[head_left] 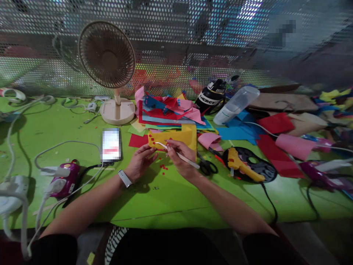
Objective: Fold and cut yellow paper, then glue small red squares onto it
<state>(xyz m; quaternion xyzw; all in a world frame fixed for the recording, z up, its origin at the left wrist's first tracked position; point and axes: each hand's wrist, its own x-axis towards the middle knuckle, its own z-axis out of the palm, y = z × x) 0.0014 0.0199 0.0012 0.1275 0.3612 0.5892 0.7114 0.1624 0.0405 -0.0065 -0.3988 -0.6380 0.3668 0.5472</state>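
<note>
My right hand (182,158) is closed round white tweezers (187,160), held like a pen and slanting down to the left. Their tip meets a small red paper square near the left end of a yellow paper (176,139). Several such squares lie on that paper. At its lower left edge, the curled fingers of my left hand (142,161) pinch the paper; the right hand covers part of it. Below, between both hands, loose red squares (163,168) are scattered on the green table (154,202).
Black scissors (209,166) and a yellow glue gun (239,165) on a black tray lie to the right. Behind are stacked coloured papers (171,114), a dark bottle (211,97) and a clear bottle (237,105). A fan (117,110), phone (111,145) and cabled purple power strip (66,178) stand left.
</note>
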